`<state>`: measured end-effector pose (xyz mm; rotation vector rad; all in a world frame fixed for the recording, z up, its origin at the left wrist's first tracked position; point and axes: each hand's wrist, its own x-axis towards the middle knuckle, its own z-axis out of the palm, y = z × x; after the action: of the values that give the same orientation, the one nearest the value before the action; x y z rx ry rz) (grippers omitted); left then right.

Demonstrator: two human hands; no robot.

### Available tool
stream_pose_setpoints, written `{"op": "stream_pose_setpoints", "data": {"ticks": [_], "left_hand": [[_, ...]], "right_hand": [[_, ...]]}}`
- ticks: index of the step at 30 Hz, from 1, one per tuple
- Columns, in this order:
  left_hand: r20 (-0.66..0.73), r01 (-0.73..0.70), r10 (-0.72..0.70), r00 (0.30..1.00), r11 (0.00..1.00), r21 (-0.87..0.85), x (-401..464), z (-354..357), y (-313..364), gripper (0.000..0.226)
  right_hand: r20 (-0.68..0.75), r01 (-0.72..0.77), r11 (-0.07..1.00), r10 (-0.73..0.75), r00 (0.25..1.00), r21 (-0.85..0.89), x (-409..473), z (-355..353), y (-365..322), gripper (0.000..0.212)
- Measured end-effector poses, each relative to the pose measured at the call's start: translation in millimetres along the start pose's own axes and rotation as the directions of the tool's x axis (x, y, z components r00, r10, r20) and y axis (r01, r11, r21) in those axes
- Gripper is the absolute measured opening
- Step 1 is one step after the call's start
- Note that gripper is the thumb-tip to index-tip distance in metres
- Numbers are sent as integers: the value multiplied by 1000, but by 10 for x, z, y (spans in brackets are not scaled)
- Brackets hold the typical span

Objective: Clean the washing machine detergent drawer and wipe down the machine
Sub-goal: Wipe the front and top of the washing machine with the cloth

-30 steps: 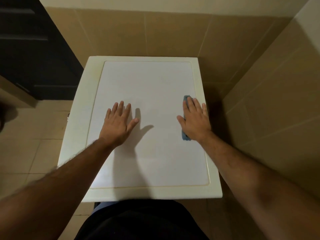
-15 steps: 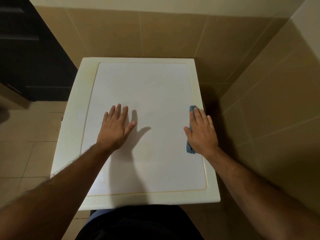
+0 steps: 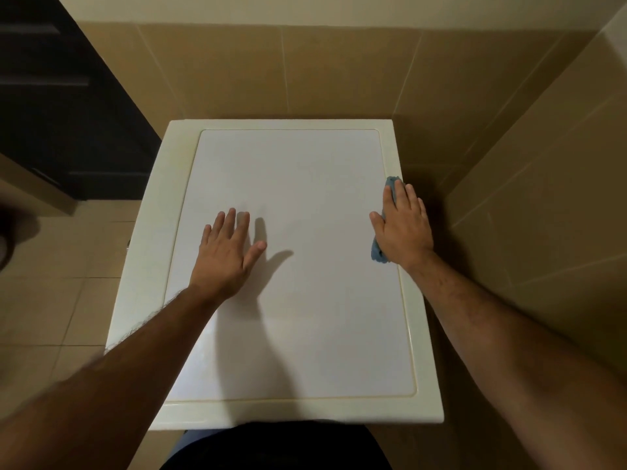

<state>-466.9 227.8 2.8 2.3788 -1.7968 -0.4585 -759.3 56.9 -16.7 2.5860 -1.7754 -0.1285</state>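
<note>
Nearest to you, below the front edge of the washing machine top [image 3: 422,407], a dark garment [image 3: 274,447] fills the bottom of the view. Your two bare forearms reach forward over that front edge onto the machine's white top panel, which has a cream rim around it.

Your left hand [image 3: 226,254] lies flat on the panel, left of the panel's centre — fingers straight and slightly spread, thumb out to the side, holding nothing. Its shadow falls on the panel just to the right of it.

Your right hand [image 3: 403,228] presses flat on a blue cloth [image 3: 377,252] at the right edge of the panel, where the white surface meets the cream rim. The fingers are extended along the cloth, not curled round it; the cloth shows beyond the fingertips and beside the heel of the hand, the rest hidden beneath the palm.

Beyond the machine's back edge stands a tan tiled wall [image 3: 305,72], and a second tiled wall [image 3: 543,171] runs along the machine's right side. To the machine's left — a beige tiled floor [image 3: 57,300] and a dark cabinet [image 3: 64,106].
</note>
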Motion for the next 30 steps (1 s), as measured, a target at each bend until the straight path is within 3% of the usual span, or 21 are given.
{"op": "stream_pose_setpoints", "data": {"ticks": [12,21,30], "left_hand": [[-18,15,-15,1000,999,36,-23,-104,-75,93],[1,24,-24,1000,1000,11,102,-152,-213,100],[-48,26,-29,998,998,-63,306,-267,-363,100]], "right_hand": [[-5,-78,994,79,997,71,469,-76,-134,67],[-16,107,994,-106,994,35,-400,-39,-200,75],[24,-86,995,85,996,44,437,-95,-405,76]]}}
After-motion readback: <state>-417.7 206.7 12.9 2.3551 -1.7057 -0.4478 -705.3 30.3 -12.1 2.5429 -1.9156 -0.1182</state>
